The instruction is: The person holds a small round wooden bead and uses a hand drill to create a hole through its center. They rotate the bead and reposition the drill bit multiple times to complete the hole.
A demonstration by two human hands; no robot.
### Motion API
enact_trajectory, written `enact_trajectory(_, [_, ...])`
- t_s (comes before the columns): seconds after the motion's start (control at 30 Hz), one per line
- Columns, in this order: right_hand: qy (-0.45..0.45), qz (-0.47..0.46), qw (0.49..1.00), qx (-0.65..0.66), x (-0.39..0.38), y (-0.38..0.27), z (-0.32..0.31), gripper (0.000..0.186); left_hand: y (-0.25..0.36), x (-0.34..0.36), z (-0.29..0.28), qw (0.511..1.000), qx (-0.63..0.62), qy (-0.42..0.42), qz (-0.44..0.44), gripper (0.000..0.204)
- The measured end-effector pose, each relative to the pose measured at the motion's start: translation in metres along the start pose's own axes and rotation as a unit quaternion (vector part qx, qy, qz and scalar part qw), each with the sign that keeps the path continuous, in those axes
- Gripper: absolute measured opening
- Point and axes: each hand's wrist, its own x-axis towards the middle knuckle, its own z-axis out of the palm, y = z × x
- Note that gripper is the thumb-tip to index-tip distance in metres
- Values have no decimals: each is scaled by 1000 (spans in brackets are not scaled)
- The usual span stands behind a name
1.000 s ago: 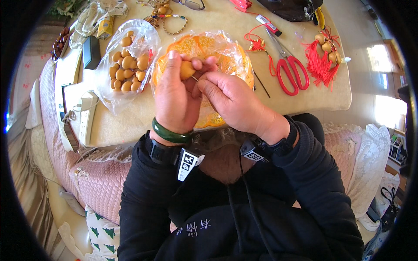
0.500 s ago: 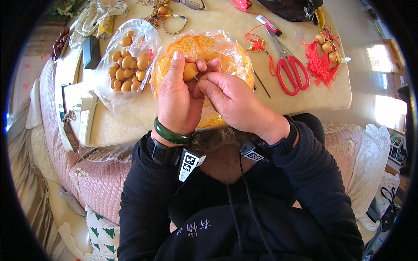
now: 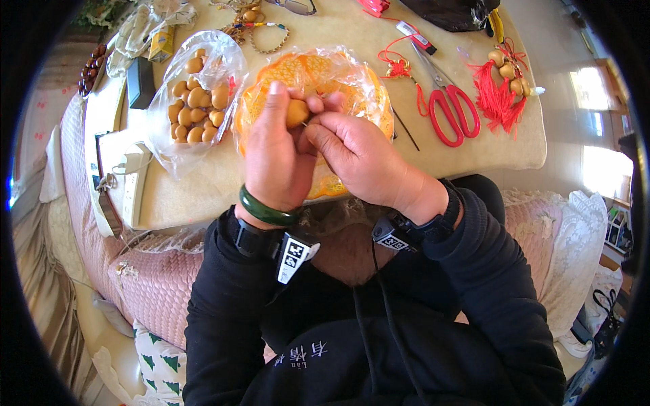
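Note:
A small tan wooden gourd point(image 3: 296, 114) is gripped between the thumb and fingers of my left hand point(image 3: 274, 155), which wears a green bangle. My right hand point(image 3: 365, 155) closes in a pinch against it from the right. Between the right thumb and finger a thin, pale needle-like tip point(image 3: 305, 124) shows, touching or close to the gourd; the rest of it is hidden. Both hands are over an orange lattice basket point(image 3: 376, 88) lined with clear plastic. To the left lies a clear plastic bag point(image 3: 162, 135) with several similar gourds point(image 3: 200, 99) in it.
On the right are red-handled scissors point(image 3: 448, 115), a red knotted cord point(image 3: 398, 68) and red tassels with gourds point(image 3: 500, 101). A thin dark rod point(image 3: 406, 128) lies beside the basket. At left are a white power strip point(image 3: 134, 186) and a dark box point(image 3: 141, 82); glasses point(image 3: 298, 6) lie at the back.
The hands keep nearly the same hold on the gourd. The whole view has shifted very slightly.

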Motion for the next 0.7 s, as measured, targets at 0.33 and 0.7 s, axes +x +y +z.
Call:
enact_trajectory(0.33, [6, -14, 1000, 11, 2, 1, -1, 24, -4, -1, 1, 1000, -15, -18, -3, 30])
enact_trajectory(0.7, [1, -21, 1000, 20, 0, -4, -3, 24, -5, -3, 2, 1000, -5, -11, 24, 31])
